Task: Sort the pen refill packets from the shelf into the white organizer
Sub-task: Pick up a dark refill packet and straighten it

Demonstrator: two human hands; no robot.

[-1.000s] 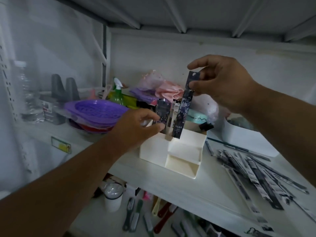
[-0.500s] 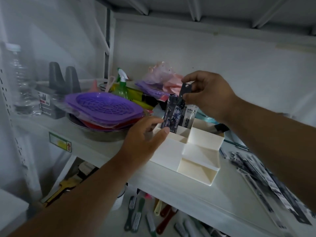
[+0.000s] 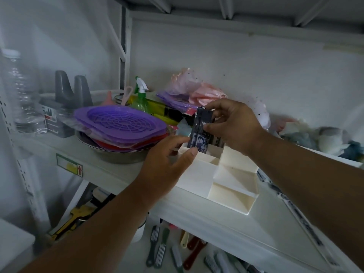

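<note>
A dark, printed pen refill packet [image 3: 201, 131] stands upright in the back left compartment of the white plastic stepped organizer [image 3: 224, 180], beside other packets already standing there. The right hand [image 3: 234, 125] pinches the packet's upper part between thumb and curled fingers. The left hand [image 3: 167, 164] rests on the organizer's left front corner, thumb tip touching the packet's lower edge and fingers bent round the wall. The organizer sits on a white shelf [image 3: 226, 217]. More long refill packets [image 3: 299, 219] lie flat on the shelf to the right, partly hidden by the right forearm. To the left, a stack of purple plastic perforated trays [image 3: 120, 123] sits in a metal bowl [image 3: 118, 156], with a green spray bottle [image 3: 140, 99] behind. Brushes [image 3: 159, 247] lie on the lower shelf
</note>
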